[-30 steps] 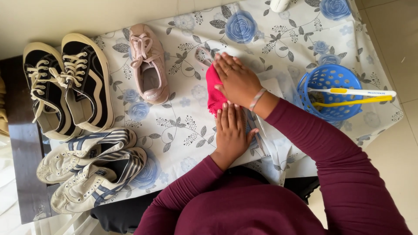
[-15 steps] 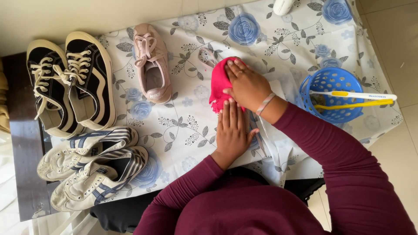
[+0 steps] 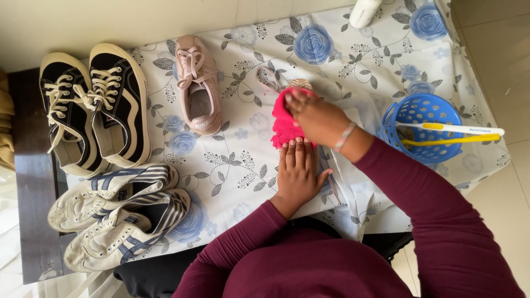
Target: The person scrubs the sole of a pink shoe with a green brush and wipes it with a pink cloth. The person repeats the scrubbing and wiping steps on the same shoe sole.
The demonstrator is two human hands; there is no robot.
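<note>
- Sleeves of dark maroon cover both arms, which reach in from the near edge of the desk, covered by a white cloth with blue roses.
- Left hand lies flat, fingers spread narrow, pressing on a pale sheet near the near edge.
- Right hand closes over a pink cloth, just beyond the left fingertips, mid-desk; a small pale shoe partly shows under it.
- White striped sneakers lie at the near left corner.
- Blue basket with a yellow and white brush sits near the right edge.
- Pink sneaker and black sneakers stand toward the far left edge.
</note>
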